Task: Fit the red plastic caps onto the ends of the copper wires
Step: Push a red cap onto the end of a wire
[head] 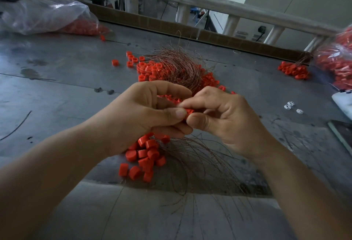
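While your left hand [141, 114] and right hand [221, 119] meet, their fingers [196, 121] pinch one cap [189, 111] between them; whether a wire sits in it cannot be told. Capped wires [146, 154] hang just below the left hand. Farther off, bare wires [182, 64] and loose caps [150, 68] lie heaped on the surface [57, 87], so you likely have much left.

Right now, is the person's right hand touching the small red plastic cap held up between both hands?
Touching: the head view shows the right hand pinching the small red plastic cap between thumb and forefinger.
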{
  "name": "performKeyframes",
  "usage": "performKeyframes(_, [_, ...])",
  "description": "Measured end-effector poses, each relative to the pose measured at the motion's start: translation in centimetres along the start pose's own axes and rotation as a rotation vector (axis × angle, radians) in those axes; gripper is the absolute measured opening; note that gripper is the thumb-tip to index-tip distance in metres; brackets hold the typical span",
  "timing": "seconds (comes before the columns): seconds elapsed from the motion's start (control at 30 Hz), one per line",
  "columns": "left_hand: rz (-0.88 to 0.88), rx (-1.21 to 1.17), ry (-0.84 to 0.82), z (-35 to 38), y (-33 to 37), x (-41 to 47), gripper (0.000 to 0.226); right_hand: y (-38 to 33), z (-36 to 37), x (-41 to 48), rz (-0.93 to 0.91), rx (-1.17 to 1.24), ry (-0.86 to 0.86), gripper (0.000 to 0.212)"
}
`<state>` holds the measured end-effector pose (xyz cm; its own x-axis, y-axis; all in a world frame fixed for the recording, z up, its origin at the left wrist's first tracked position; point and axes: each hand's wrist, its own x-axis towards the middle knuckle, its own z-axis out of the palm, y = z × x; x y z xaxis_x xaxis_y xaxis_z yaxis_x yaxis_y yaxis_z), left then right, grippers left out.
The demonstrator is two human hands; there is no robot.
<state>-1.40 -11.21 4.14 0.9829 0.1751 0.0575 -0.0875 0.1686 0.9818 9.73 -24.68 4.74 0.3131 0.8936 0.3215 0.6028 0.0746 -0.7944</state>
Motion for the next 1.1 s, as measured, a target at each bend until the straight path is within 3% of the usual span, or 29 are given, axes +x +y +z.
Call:
performKeyframes(0.13, [0.028, -0.006, -0.011, 0.4, 0.0, -0.1, 0.044, -0.2, 0.3, 0.1, -0.018, -0.075, 0.004, 0.005])
performKeyframes(0.33, [0.127, 0.236, 0.039, 1.2, 0.0, -0.5, 0.061, -0.2, 1.0, -0.1, -0.052, -0.216, 0.049, 0.008])
performKeyframes(0.83, [0.186, 0.162, 0.064, 1.9, 0.4, -0.8, 0.061, -0.7, 1.3, -0.3, -0.115, -0.154, 0.143, 0.019])
performKeyframes(0.97, [0.165, 0.112, 0.040, 1.3, 0.7, -0.7, 0.071, -0.5, 1.1, -0.2, -0.110, -0.034, 0.181, 0.009])
performKeyframes(1.1, [0.107, -0.032, 0.006, 0.6, 0.8, -0.5, 0.058, -0.2, 0.4, 0.1, -0.104, 0.000, 0.186, 0.012])
